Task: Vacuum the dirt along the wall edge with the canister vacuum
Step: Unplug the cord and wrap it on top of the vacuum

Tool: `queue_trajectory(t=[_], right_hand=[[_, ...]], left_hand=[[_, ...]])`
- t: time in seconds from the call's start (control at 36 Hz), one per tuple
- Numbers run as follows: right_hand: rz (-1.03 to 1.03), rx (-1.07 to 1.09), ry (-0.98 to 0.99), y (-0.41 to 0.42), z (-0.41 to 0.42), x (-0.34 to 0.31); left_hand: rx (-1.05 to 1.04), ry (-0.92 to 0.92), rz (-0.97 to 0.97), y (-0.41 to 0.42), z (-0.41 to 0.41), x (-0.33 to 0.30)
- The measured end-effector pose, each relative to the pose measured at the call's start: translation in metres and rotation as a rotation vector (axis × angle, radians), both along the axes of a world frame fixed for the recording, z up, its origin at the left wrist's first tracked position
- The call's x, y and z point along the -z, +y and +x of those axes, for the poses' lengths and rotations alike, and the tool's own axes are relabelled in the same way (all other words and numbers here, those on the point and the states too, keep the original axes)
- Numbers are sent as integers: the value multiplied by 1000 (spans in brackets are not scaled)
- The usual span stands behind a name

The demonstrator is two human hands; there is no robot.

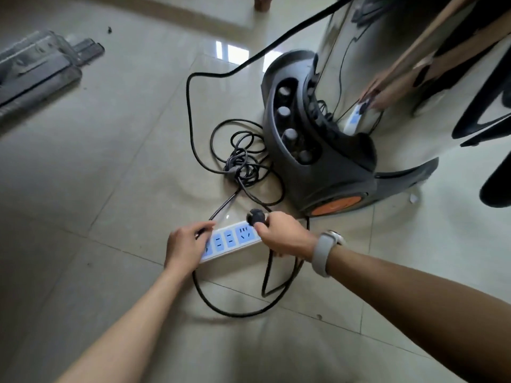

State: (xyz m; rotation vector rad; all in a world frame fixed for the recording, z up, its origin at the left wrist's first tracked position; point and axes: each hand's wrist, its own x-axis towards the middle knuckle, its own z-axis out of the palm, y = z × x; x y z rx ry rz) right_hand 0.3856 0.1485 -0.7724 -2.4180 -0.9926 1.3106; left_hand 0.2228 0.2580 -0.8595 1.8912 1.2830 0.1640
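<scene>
The canister vacuum [373, 78] stands at the upper right, a shiny steel drum on a dark grey base [326, 167] with an orange wheel. On the tiled floor in front of it lies a white power strip [231, 240] with blue sockets. My left hand [188, 246] grips the strip's left end. My right hand [282, 234] holds the black plug [256, 217] of the vacuum's cord just above the strip's right end. The black cord [190, 106] lies in loose loops between the strip and the base.
A grey floor nozzle and tube [36, 67] lie at the upper left. A strip of wall base [166, 12] runs along the top. A small dark speck [109, 30] sits near it. A dark chair leg [495, 189] is at the right edge.
</scene>
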Motion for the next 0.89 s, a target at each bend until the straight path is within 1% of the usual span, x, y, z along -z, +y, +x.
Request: queue_trajectory(t=[0.06,0.08,0.11,0.17,0.22,0.25,0.28,0.31,0.44,0.5,0.58,0.64,0.72,0.78,0.89], right_hand=[[-81,216,261,-11,4,2],[-111,337,384,-15,3,0],[-121,468,485,-18,0,-3],[-65,779,679,-21,-10,-13],[23,1136,879,-23,-19,-33],[56,1268,961,-24,-23,-45],[75,1348,1017,-25,-27,-59],[86,1381,1036,-26,-30,-73],[101,1454,1054,-28,-42,-152],[107,1471,1060,-30,-45,-186],[139,1453,974,-36,-47,-238],[163,1408,896,-41,-48,-274],[218,1277,837,-51,-46,-329],[270,1135,789,-55,-46,-368],[349,837,658,-62,-57,-443]], left_hand=[[-243,-193,-143,-7,7,-9],[-322,-240,-210,-9,9,-14],[-361,-243,-256,-10,9,-20],[-361,-151,-301,-11,5,-33],[-357,-49,-309,-10,-6,-55],[-360,-28,-320,-10,-12,-69],[-367,-15,-330,-9,-17,-84],[-376,1,-334,-8,-23,-101],[-401,64,-380,-6,-40,-190],[-385,55,-424,-12,-42,-227],[-349,41,-427,-23,-40,-288],[-357,-30,-443,-29,-36,-332],[-316,-147,-464,-40,-33,-400],[-298,-231,-488,-46,-33,-447],[-345,-423,-593,-51,-31,-538]])
